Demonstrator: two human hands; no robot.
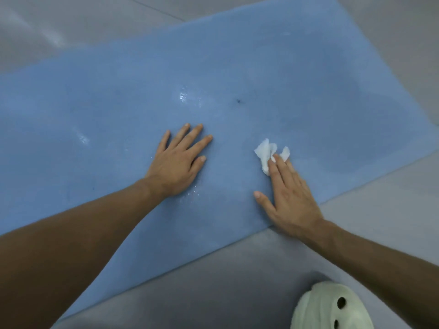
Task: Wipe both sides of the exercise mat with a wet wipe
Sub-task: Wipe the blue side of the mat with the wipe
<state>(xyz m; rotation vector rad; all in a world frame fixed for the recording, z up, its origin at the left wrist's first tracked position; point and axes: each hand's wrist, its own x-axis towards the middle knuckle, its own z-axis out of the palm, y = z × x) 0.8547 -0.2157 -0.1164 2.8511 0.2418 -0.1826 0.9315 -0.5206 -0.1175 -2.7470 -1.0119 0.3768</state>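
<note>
The grey tiled floor (213, 293) fills the edges of my view, and on it lies one blue exercise mat (107, 110), spread flat and running slantwise from the near left to the far right. Its near edge crosses in front of me, and its right end stops at the right side of the view.

I count two hands, both bare and both on the mat. The left hand (177, 165) lies palm down near the middle of the mat, its fingers straight and fanned apart, holding nothing. The right hand (289, 198) is to the right of it and closer to the mat's near edge. It is also flat, with the thumb stuck out to the left and the fingers straight and close together. I see no grip. The fingertips simply press down on the wipe.

One pale green clog (330, 307) shows at the near right, on the floor and off the mat.

The single white wet wipe (264, 154) is crumpled on the mat under the right fingertips and bunches out beyond them on the far side.

Three wet glints show on the mat: one far of the left hand (183, 97), one out to the left (82, 138), and one beside the left wrist (192, 193). One dark speck (238, 101) sits far of the gap between the hands.
</note>
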